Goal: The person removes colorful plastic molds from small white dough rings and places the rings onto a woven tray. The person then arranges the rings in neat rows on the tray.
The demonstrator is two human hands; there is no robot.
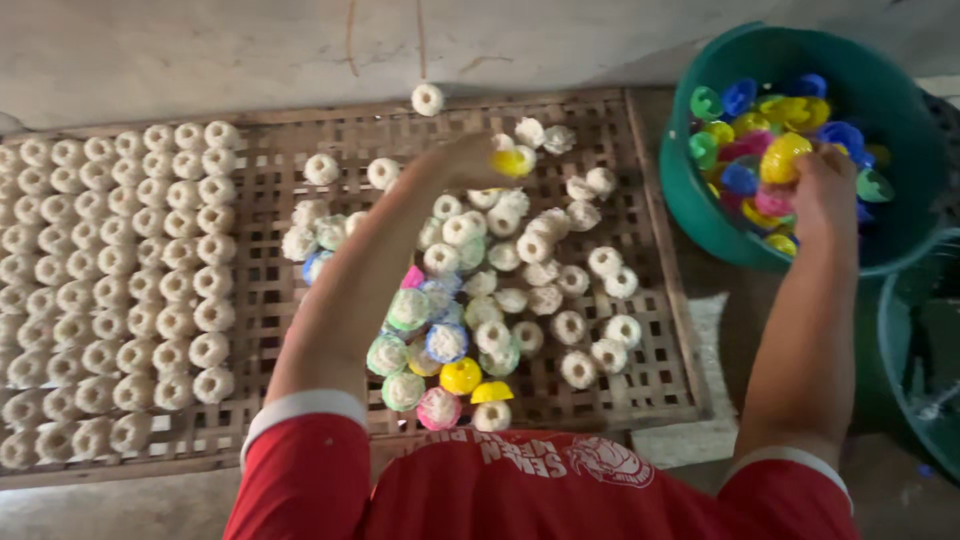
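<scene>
Left hand (470, 165) gripping yellow mould (512, 162) over bamboo rack (650, 330); right hand (822, 190) closing on yellow mould (783, 157) in green tub (700, 215) beside rack. Rack's far-from-tub side lying filled with neat white ring cakes (120, 290); loose pile (480, 300) near tub remaining unsorted.

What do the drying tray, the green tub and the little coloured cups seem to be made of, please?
The tray looks like a woven bamboo or wood lattice, matt brown. The green tub and coloured cups look like smooth, glossy plastic, judging by their bright, even colour.
</scene>
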